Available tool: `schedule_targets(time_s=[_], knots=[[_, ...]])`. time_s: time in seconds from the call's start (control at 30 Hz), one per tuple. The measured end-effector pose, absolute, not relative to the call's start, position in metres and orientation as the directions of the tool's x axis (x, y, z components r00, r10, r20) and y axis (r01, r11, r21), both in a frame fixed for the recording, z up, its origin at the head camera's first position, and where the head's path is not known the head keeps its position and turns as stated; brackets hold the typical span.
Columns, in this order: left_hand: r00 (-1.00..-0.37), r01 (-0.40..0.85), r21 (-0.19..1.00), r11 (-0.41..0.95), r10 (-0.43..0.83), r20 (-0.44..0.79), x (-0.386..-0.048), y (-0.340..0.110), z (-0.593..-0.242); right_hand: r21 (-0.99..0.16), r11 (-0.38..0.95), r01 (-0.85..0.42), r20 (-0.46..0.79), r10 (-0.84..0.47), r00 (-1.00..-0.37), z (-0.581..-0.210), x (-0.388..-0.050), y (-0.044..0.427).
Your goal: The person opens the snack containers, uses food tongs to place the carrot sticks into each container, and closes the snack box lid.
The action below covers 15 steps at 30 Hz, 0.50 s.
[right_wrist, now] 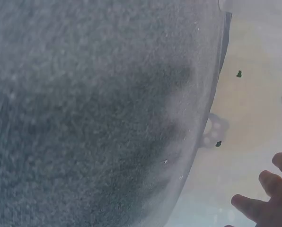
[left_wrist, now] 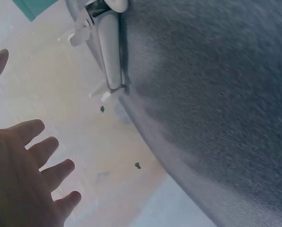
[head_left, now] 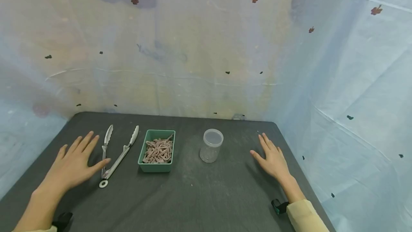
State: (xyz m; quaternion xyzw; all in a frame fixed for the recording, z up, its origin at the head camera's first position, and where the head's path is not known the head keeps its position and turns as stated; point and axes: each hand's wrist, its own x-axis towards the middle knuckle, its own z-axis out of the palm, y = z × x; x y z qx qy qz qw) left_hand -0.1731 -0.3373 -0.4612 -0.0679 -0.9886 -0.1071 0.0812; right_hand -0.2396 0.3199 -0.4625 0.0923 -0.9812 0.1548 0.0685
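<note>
The metal tongs (head_left: 119, 161) lie splayed on the dark table (head_left: 199, 199), just beside the left hand (head_left: 72, 165), its fingers spread and holding nothing; a careless sweep there could knock them into the green tub (head_left: 156, 168) on their right and spill its brownish strips (head_left: 158, 151). Beyond stands a clear lidded jar (head_left: 210, 148), probably light enough that a sideways bump from the right hand (head_left: 271, 158), now well apart, straight-fingered and grasping nothing, would topple it.

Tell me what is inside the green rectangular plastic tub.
The green rectangular plastic tub holds a heap of thin, twisted, pinkish-brown strips. The heap covers the tub's floor, so anything beneath cannot be seen.
</note>
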Motion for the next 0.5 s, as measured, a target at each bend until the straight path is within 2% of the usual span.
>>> schedule_targets(time_s=[0.17,0.5], knots=[[-0.968,0.175,0.211,0.962,0.129,0.216,-0.174,-0.327,-0.455,-0.335,0.917,-0.216,0.203,-0.154,-0.967,-0.462,-0.239,0.315],[-0.952,0.212,0.228,0.950,0.148,0.269,-0.183,-0.294,-0.439,-0.522,0.811,-0.265,0.321,-0.101,-0.942,-0.460,-0.235,0.297]])
